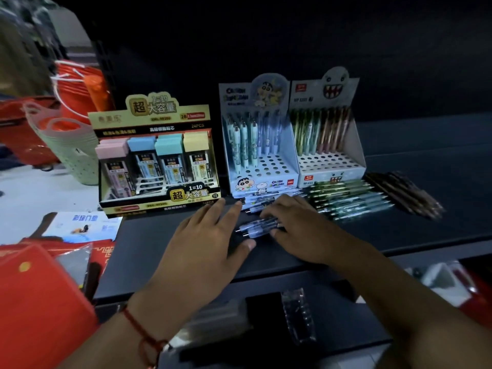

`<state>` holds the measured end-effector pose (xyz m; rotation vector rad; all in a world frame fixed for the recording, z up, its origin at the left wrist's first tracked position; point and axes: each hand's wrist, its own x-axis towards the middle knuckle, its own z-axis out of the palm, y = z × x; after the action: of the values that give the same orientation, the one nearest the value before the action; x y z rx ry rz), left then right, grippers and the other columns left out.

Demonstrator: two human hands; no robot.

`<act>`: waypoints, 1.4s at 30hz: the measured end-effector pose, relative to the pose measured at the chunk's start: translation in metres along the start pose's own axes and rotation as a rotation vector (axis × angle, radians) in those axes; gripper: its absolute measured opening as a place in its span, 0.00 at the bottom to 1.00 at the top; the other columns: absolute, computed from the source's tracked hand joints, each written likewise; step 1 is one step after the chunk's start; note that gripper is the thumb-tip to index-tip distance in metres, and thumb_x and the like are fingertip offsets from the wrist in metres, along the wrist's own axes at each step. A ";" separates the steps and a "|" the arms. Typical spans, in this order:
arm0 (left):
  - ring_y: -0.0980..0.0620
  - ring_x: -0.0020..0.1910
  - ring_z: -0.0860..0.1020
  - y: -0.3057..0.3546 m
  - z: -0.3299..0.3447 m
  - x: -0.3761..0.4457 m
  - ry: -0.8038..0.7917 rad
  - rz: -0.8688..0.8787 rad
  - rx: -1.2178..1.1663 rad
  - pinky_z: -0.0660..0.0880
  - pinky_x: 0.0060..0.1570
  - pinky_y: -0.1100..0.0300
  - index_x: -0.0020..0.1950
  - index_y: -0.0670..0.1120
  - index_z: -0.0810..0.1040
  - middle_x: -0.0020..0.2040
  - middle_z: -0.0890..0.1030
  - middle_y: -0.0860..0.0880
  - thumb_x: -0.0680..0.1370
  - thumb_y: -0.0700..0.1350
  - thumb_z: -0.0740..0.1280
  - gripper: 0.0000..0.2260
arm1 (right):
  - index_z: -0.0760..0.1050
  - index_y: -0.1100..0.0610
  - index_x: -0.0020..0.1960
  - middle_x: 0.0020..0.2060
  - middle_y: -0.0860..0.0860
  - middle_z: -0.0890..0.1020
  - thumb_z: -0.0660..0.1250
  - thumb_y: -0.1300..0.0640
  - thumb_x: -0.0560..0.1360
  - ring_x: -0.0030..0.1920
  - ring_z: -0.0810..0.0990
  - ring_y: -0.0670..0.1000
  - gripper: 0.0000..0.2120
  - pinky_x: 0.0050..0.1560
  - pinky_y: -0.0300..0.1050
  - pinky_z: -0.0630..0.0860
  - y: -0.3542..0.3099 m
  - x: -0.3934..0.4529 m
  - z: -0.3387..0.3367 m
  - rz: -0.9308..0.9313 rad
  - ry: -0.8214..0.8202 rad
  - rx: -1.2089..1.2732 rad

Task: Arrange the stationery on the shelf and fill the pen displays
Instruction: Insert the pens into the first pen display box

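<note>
A single head-worn wide-angle view looks forward and down from close above a dark shelf (159, 251), near enough that both forearms enter from the near edge. Display boxes stand toward the far side; the edges of the view bend and blur.

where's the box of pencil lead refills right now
The lead refill box stands on the dark shelf left of centre in the head view, beside the cartoon pen display, just beyond the left hand.
</note>
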<state>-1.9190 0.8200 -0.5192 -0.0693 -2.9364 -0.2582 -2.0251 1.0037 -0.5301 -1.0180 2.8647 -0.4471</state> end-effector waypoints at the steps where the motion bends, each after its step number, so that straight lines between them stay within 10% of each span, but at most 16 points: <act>1: 0.53 0.78 0.49 -0.001 -0.001 -0.002 -0.001 -0.003 0.000 0.52 0.74 0.56 0.79 0.59 0.43 0.80 0.49 0.55 0.79 0.66 0.50 0.32 | 0.70 0.48 0.68 0.63 0.47 0.69 0.64 0.51 0.80 0.66 0.63 0.50 0.16 0.66 0.49 0.63 -0.001 -0.001 0.000 0.000 -0.029 0.015; 15: 0.53 0.78 0.50 -0.012 -0.011 -0.012 0.003 -0.047 -0.019 0.54 0.74 0.56 0.79 0.58 0.44 0.80 0.51 0.55 0.79 0.67 0.51 0.32 | 0.66 0.59 0.66 0.60 0.57 0.71 0.58 0.59 0.80 0.58 0.72 0.57 0.16 0.54 0.49 0.69 -0.047 -0.008 0.020 0.030 0.037 -0.208; 26: 0.66 0.59 0.74 -0.005 -0.010 -0.004 0.029 -0.175 -0.747 0.70 0.59 0.63 0.67 0.61 0.74 0.61 0.78 0.64 0.76 0.69 0.54 0.25 | 0.79 0.60 0.54 0.40 0.52 0.83 0.61 0.64 0.81 0.36 0.79 0.46 0.08 0.36 0.37 0.75 -0.047 -0.021 -0.016 0.301 -0.231 1.509; 31: 0.56 0.30 0.77 0.010 -0.009 0.008 0.084 -0.306 -1.104 0.73 0.34 0.64 0.40 0.49 0.78 0.30 0.78 0.55 0.80 0.52 0.64 0.13 | 0.78 0.61 0.47 0.37 0.54 0.83 0.62 0.66 0.79 0.35 0.81 0.49 0.06 0.39 0.42 0.79 -0.065 -0.018 -0.007 0.315 -0.368 1.691; 42: 0.57 0.23 0.63 0.008 -0.015 0.026 0.264 -0.338 -0.990 0.63 0.24 0.65 0.46 0.40 0.70 0.25 0.68 0.52 0.83 0.53 0.57 0.16 | 0.79 0.59 0.61 0.51 0.56 0.86 0.59 0.65 0.82 0.51 0.85 0.55 0.12 0.53 0.46 0.81 -0.060 -0.011 -0.010 0.326 -0.226 1.498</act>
<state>-1.9413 0.8259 -0.4985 0.2962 -2.2604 -1.5819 -1.9816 0.9685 -0.5028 -0.2343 1.5753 -1.7884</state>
